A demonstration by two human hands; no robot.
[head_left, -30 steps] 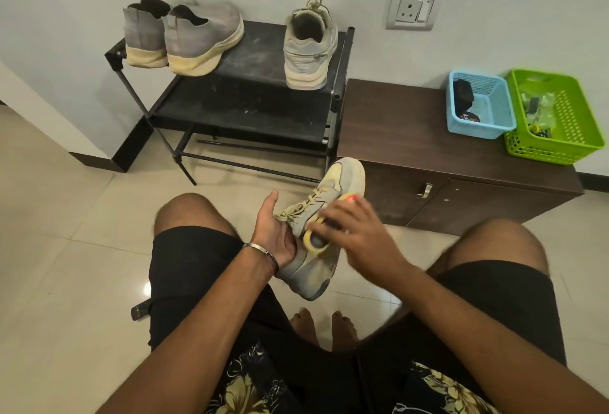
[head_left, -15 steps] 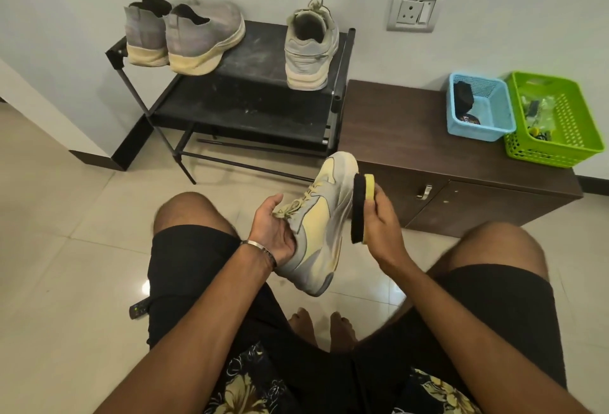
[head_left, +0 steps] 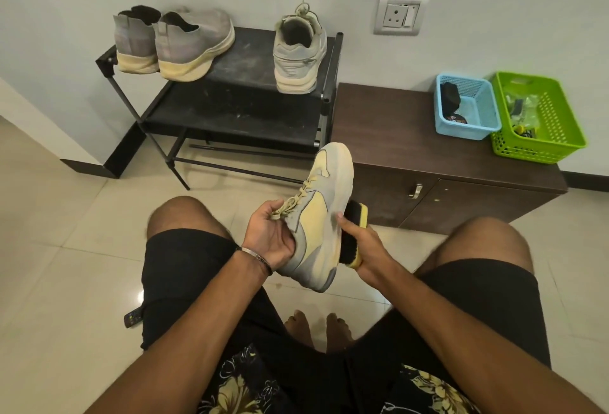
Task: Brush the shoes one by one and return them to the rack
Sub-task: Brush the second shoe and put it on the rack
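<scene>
My left hand grips a grey and pale yellow sneaker by its laced top, toe pointing away from me, held above my knees. My right hand is closed on a yellow-backed brush with black bristles, pressed against the sneaker's right side near the heel. On the black rack stand a pair of grey slip-on shoes at the left and the matching grey sneaker at the right, heels toward me.
A dark wooden cabinet stands right of the rack, carrying a blue basket and a green basket with small items. A wall socket is above. A small remote lies on the tiled floor by my left thigh.
My right hand has drawn the brush from near the toe back along the sneaker's right side toward the heel. The left hand turned the shoe slightly.
</scene>
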